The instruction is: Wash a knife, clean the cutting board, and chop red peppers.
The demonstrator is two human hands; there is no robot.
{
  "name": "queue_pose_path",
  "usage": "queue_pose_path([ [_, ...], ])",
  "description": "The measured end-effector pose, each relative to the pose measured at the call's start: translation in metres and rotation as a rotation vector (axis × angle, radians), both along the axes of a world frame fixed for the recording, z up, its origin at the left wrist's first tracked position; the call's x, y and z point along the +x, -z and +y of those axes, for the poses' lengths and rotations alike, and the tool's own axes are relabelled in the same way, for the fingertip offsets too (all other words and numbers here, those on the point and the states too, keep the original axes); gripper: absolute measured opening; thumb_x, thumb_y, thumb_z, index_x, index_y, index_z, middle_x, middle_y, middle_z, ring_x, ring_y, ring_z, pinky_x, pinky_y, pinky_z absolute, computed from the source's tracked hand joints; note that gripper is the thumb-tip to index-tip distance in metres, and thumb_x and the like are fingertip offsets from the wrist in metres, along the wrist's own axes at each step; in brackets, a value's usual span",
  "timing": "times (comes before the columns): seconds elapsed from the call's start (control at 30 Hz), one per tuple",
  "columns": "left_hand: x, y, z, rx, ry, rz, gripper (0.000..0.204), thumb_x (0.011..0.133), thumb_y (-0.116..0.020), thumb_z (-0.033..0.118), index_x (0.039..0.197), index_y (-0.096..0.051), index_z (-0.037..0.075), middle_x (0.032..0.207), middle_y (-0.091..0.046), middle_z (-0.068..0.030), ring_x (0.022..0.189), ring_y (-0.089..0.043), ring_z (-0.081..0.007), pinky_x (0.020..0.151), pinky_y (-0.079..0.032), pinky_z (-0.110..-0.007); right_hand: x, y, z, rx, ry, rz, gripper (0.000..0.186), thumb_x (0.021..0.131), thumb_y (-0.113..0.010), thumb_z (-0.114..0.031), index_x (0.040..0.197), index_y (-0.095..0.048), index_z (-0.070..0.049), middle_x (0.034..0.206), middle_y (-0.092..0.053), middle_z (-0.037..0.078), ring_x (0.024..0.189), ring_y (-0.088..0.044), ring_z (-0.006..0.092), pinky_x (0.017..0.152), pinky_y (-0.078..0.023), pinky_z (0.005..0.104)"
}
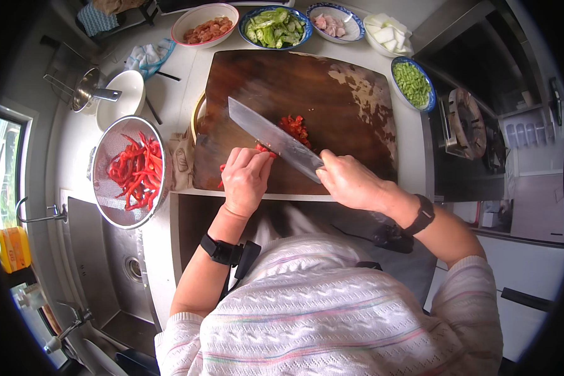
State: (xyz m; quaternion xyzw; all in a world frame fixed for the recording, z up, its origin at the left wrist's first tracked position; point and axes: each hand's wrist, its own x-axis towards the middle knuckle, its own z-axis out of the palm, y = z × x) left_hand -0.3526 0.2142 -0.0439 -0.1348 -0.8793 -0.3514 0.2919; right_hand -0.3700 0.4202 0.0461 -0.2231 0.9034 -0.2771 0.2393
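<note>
My right hand (346,178) grips the handle of a broad-bladed cleaver (269,135). The blade slants up to the left across the front of a dark wooden cutting board (326,119). Just left of the blade, my left hand (245,177) is closed with bent fingers on a red chili pepper (267,151). One end of the chili shows at the fingertips by the blade, and a bit of red shows at the hand's left side. Beyond the blade lies a small heap of chopped red chili (294,128).
Left of the board, a metal colander (96,182) holds whole red chilies, beside a sink (97,250). Behind it stand a white bowl (131,81) and a dark chopstick. Bowls of meat (175,31), sliced green vegetable, pale meat, white slices and diced green vegetable (430,100) line the board's far side.
</note>
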Motion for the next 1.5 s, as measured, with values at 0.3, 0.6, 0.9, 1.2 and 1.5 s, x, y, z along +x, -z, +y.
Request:
queue_pose_path([
  [0.3,0.001,-0.002,-0.004,-0.029,0.012,-0.026,0.017,0.068,-0.072,0.004,0.081,-0.063,0.008,0.08,-0.058,-0.0039,0.074,-0.055,-0.0237,0.063,-0.047,-0.033,0.002,-0.004,-0.001,0.056,-0.011,-0.058,0.021,0.091,-0.047,-0.014,0.083,-0.041,0.005,0.07,-0.057,0.029,0.071,-0.057,0.0472,0.061,-0.044,0.0524],
  [0.6,0.009,-0.032,-0.006,-0.014,0.012,-0.129,0.025,0.065,-0.073,0.003,0.087,-0.063,0.005,0.09,-0.059,-0.0087,0.081,-0.056,-0.0288,0.07,-0.048,-0.036,0.002,-0.001,0.0,0.069,0.014,-0.063,0.021,0.09,-0.047,-0.014,0.083,-0.042,0.005,0.071,-0.057,0.029,0.072,-0.057,0.0478,0.062,-0.045,0.0529],
  [0.9,0.009,-0.002,-0.008,0.007,0.0,-0.037,0.018,0.065,-0.07,-0.001,0.08,-0.064,0.005,0.081,-0.058,-0.0059,0.075,-0.055,-0.0253,0.067,-0.047,-0.034,0.008,-0.016,-0.001,0.037,0.012,-0.018,0.02,0.09,-0.047,-0.013,0.082,-0.041,0.004,0.067,-0.056,0.027,0.069,-0.057,0.0466,0.059,-0.044,0.0516],
  [1.2,0.007,-0.004,-0.005,0.01,0.015,-0.032,0.016,0.065,-0.069,-0.002,0.078,-0.064,0.006,0.075,-0.054,-0.0054,0.07,-0.052,-0.0245,0.063,-0.046,-0.033,0.009,-0.006,-0.006,0.065,-0.017,-0.015,0.02,0.09,-0.047,-0.013,0.082,-0.04,0.004,0.064,-0.056,0.026,0.064,-0.057,0.0451,0.057,-0.044,0.0507],
  [1.5,0.007,-0.002,-0.008,0.013,0.005,-0.034,0.017,0.064,-0.069,-0.002,0.078,-0.064,0.006,0.074,-0.054,-0.0054,0.069,-0.052,-0.0248,0.062,-0.046,-0.033,0.007,-0.027,-0.003,0.093,-0.033,-0.021,0.019,0.09,-0.047,-0.012,0.082,-0.041,0.004,0.065,-0.056,0.026,0.066,-0.057,0.0448,0.059,-0.044,0.0506],
])
